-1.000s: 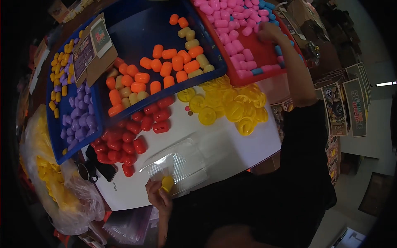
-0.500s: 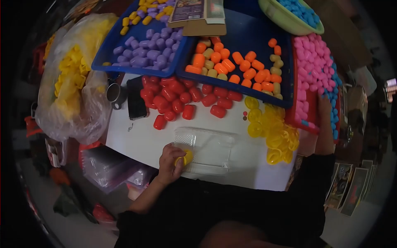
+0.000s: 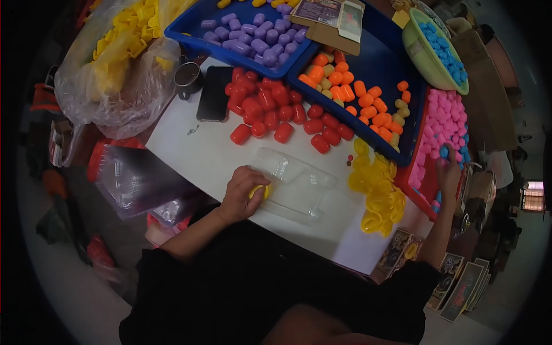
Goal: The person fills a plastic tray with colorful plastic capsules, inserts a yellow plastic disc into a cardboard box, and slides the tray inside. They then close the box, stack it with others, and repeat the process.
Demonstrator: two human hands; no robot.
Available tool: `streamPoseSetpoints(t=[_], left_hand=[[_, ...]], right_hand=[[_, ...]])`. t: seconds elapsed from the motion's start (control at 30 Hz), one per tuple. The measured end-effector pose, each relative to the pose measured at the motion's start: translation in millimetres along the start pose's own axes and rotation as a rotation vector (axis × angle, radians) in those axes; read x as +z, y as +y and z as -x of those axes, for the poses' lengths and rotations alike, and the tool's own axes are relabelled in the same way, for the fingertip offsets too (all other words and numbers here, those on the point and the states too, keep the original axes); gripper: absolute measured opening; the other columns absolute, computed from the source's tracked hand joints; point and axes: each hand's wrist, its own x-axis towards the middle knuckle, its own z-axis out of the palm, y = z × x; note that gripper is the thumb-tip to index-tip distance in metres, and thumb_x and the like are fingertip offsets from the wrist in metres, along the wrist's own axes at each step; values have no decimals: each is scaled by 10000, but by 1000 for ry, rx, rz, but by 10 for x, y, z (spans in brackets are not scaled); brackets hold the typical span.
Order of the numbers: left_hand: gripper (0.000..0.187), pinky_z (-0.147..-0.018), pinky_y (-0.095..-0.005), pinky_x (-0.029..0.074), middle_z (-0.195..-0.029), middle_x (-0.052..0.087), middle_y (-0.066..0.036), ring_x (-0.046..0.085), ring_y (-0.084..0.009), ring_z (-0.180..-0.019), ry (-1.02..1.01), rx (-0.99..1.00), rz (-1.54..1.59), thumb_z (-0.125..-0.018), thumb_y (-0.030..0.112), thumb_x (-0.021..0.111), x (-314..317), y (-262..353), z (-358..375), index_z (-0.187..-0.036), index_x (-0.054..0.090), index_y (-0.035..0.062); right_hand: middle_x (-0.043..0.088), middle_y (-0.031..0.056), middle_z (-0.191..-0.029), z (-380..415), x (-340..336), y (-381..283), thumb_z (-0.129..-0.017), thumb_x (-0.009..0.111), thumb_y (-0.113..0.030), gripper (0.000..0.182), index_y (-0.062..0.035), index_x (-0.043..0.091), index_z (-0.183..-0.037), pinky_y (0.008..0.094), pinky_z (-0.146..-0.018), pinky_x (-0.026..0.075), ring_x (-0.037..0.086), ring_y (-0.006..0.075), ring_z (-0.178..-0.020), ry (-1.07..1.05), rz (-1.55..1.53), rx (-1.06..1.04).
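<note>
My left hand (image 3: 244,194) is closed around a yellow round plastic piece (image 3: 267,191), mostly covered by the fingers. It rests at the left edge of a clear plastic blister tray (image 3: 294,190) on the white table. Over at the right, my right hand (image 3: 449,171) reaches into a red tray (image 3: 418,200), its fingertips pinching a blue capsule (image 3: 444,152). Pink capsules (image 3: 441,123) and more blue ones lie around those fingers. Beyond the clear tray is a pile of red capsules (image 3: 265,104). Translucent yellow round pieces (image 3: 376,195) are heaped between the two hands.
Blue trays hold purple capsules (image 3: 261,37) and orange capsules (image 3: 368,100). A cardboard box (image 3: 330,26) lies across them. A green basin (image 3: 417,46) contains blue capsules. At left are a phone (image 3: 215,95), a mug (image 3: 188,79) and a bag of yellow parts (image 3: 115,75).
The view has turned and shifted. My right hand is now among the pink and blue capsules with a blue one at its fingertips. My left hand still grips the yellow piece by the clear tray.
</note>
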Motion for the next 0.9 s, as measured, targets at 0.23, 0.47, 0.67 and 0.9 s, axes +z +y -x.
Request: streamPoseSetpoints(t=[0.23, 0.47, 0.67, 0.9], left_hand=[[172, -832, -353, 369, -903, 612, -58, 546, -226, -863, 30, 39, -36, -755, 51, 568, 49, -13, -73, -925, 585, 70], [162, -794, -350, 334, -883, 614, -33, 544, -199, -804, 98, 6, -148, -767, 111, 580, 86, 19, -55, -927, 577, 88], [163, -791, -357, 334, -875, 609, -32, 544, -201, -804, 82, -2, -155, -770, 120, 574, 89, -3, -56, -930, 575, 90], [180, -803, -353, 337, -915, 598, -59, 535, -230, -852, 32, -8, -151, -773, 133, 581, 33, 25, -77, -945, 565, 80]], right_hand=[[589, 70, -825, 967, 566, -2386, -759, 591, -101, 452, -223, 525, -1189, 347, -667, 508, 596, 256, -780, -808, -109, -1004], [575, 53, -921, 1105, 847, -2426, -821, 563, -144, 442, -225, 478, -1247, 351, -684, 495, 564, 245, -845, -633, -208, -989], [554, 111, -1177, 1193, 828, -2166, -863, 555, -146, 453, -134, 440, -1301, 318, -872, 439, 550, 290, -981, -753, -605, -782], [489, 159, -1261, 1100, 872, -2273, -817, 641, -264, 568, -69, 418, -1302, 358, -973, 370, 471, 294, -1165, -1025, -870, -465]])
